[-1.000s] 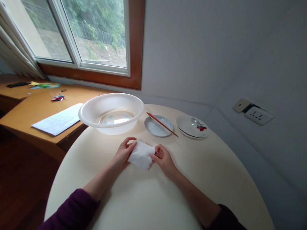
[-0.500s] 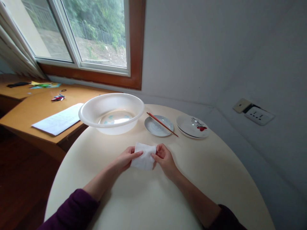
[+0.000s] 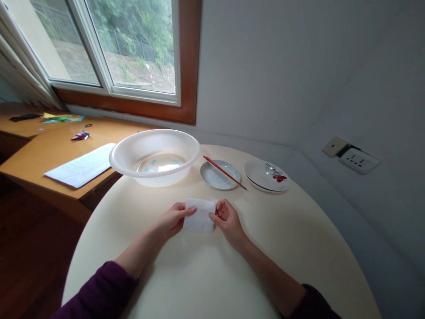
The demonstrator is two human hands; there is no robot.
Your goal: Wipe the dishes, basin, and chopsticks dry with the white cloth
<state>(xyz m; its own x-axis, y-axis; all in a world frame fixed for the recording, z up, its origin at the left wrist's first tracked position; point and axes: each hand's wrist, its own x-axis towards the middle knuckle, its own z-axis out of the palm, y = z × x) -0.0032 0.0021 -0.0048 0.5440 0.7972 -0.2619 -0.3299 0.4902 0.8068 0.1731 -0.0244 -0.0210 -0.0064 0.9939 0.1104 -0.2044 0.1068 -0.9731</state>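
Between both hands a small folded white tissue [image 3: 200,219] is held a little above the pale round table [image 3: 199,283]. My left hand [image 3: 174,219] pinches its left edge, thumb on top and fingers behind. At the right edge, my right hand [image 3: 229,221] grips it between thumb and curled fingers. Just beyond the hands lies a grey-white plate [image 3: 210,177] with a pair of reddish-brown chopsticks [image 3: 226,173] resting across it. To its right sit stacked white plates [image 3: 260,173], the top one with a red flower print.
A large translucent white basin [image 3: 154,175] stands at the table's back left. Beside the table, a wooden desk [image 3: 43,155] bears a sheet of paper [image 3: 81,166] and small coloured items [image 3: 80,135]. The wall with a socket [image 3: 358,159] borders the right side.
The tissue's left side has straightened and its upper edge now lies more level. My left thumb has shifted slightly up and left; my right hand is nearly still.
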